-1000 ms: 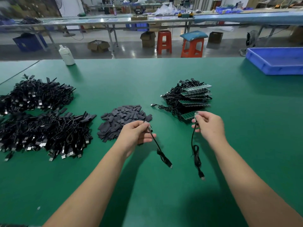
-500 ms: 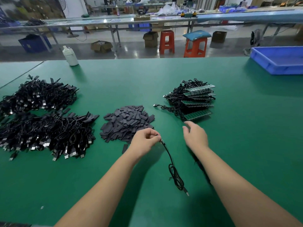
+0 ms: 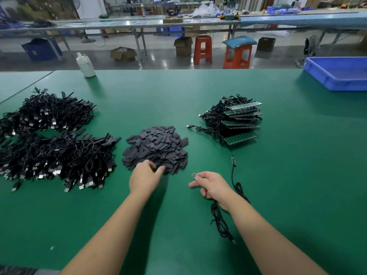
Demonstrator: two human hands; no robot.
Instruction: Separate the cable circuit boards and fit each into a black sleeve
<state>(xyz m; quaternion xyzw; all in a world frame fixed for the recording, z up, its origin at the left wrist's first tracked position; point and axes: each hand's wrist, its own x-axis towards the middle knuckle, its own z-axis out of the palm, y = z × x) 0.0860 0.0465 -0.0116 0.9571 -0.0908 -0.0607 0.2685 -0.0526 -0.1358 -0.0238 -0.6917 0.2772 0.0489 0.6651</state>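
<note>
A heap of black sleeves (image 3: pixel 156 147) lies mid-table. My left hand (image 3: pixel 146 178) reaches onto its near edge, blurred, thumb and fingers a little apart over the sleeves. My right hand (image 3: pixel 211 185) grips a black cable (image 3: pixel 218 223) near its end. That cable's small circuit board (image 3: pixel 193 174) sticks out past my fingertips, and the rest trails toward me. A second cable with its board (image 3: pixel 232 161) lies loose on the mat just right of my right hand. Joined green board strips with cables (image 3: pixel 236 122) are stacked behind.
Two big heaps of black USB cables (image 3: pixel 49 139) fill the left side of the green table (image 3: pixel 297 175). A white bottle (image 3: pixel 85 65) stands at the far left edge and a blue tray (image 3: pixel 337 76) sits at the far right.
The cable passed from my left hand to my right hand. My left hand moved left onto the sleeve heap. The other cable now lies loose on the mat.
</note>
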